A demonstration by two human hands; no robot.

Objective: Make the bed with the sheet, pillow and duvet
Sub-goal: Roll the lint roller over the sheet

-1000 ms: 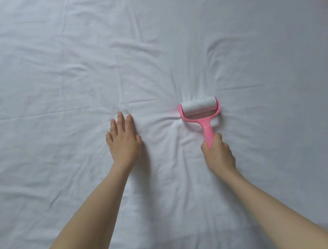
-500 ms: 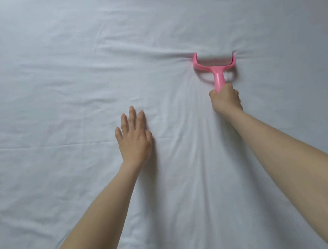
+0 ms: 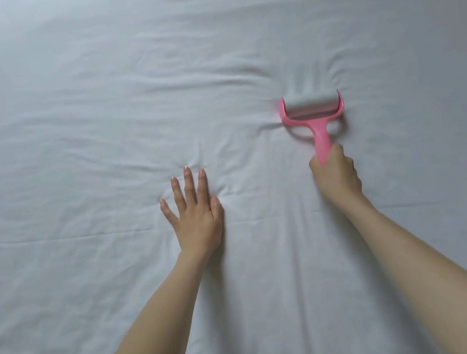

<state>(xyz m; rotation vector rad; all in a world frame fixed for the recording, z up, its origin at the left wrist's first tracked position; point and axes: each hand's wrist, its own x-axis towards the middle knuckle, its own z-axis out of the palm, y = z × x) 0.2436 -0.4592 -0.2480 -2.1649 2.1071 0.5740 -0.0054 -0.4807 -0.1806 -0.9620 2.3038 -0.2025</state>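
Since half a second earlier, the lint roller (image 3: 312,106) had drawn back toward the person, its drum showing. Right hand (image 3: 337,178) gripped the handle; left hand (image 3: 195,214), fingers spread, pinned the sheet (image 3: 92,123) taut—good for straight, overlapping strokes.

Sheet (image 3: 94,139): white, creased, spread across the bed.
Left hand (image 3: 196,214): flat on the sheet, fingers straight and spread.
Right hand (image 3: 337,178): right of the left hand, gripping the roller's handle.
Lint roller (image 3: 312,111): pink frame, white drum pressed on the sheet, just beyond the right hand.
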